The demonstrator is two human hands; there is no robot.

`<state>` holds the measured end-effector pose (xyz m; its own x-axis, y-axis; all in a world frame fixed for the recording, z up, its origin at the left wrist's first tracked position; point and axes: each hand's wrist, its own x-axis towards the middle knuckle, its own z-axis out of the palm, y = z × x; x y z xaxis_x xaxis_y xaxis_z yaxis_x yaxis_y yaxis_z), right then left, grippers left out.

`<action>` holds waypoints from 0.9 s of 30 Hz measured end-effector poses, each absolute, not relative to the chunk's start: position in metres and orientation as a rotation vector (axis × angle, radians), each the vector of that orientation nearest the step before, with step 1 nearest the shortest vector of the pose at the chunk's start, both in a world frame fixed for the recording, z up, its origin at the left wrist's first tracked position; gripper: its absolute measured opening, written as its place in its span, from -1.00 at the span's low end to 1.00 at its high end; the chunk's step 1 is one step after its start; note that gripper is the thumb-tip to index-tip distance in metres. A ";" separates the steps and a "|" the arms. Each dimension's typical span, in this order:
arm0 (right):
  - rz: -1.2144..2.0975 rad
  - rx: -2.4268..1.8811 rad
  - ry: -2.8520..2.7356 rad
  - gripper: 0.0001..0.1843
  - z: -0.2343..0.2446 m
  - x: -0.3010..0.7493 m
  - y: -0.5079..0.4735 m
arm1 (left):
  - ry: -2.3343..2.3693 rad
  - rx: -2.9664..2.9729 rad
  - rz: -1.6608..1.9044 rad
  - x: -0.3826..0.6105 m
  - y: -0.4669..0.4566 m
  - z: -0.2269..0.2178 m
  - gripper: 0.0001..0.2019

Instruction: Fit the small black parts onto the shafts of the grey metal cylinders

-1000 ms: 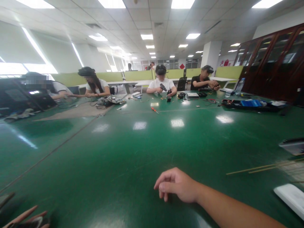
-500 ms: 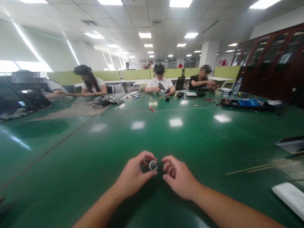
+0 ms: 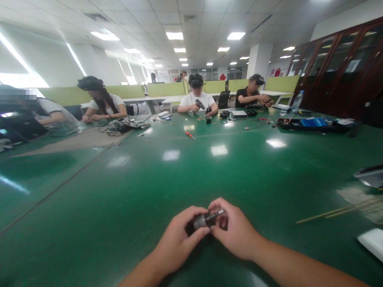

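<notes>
Low in the middle of the head view, my left hand (image 3: 182, 235) grips a small grey metal cylinder with a thin ridged shaft (image 3: 201, 221) between thumb and fingers. The shaft points to the right and slightly up, its pale tip showing. My right hand (image 3: 235, 231) is curled round the shaft end, thumb below and fingers behind it. Its exact contact with the shaft is partly hidden. Both hands are just above the green tabletop (image 3: 128, 195).
An orange screwdriver (image 3: 189, 135) lies farther up the table. At right are thin yellowish rods (image 3: 326, 212), a white object (image 3: 371, 244) and a black tray with blue items (image 3: 314, 122). Across the table sit several people, one holding a power drill (image 3: 200, 104).
The metal cylinder has turned from end-on to sideways, its shaft now showing to the right. My right hand has closed in on the shaft. The camera view has shifted slightly.
</notes>
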<state>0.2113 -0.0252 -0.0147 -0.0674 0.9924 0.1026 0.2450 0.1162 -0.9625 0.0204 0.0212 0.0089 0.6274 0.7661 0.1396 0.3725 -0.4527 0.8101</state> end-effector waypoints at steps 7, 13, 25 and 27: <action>1.100 -1.253 -1.421 -0.68 -0.011 0.213 -0.026 | 1.029 1.919 0.786 0.021 0.024 0.005 -0.58; 1.055 -1.249 -1.439 -0.83 -0.006 0.212 -0.027 | 1.011 2.027 0.760 0.020 0.023 0.007 -0.81; 1.089 -1.252 -1.411 -0.88 -0.010 0.213 -0.024 | 1.041 2.017 0.793 0.022 0.021 0.008 -0.78; 1.097 -1.250 -1.404 -0.88 -0.009 0.212 -0.024 | 1.038 2.019 0.802 0.021 0.021 0.007 -0.77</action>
<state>0.2125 -0.0238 -0.0089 -0.0519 0.9957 0.0763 0.1670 0.0839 -0.9824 0.0211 0.0213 0.0073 0.4827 0.8530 0.1983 0.4070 -0.4190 0.8117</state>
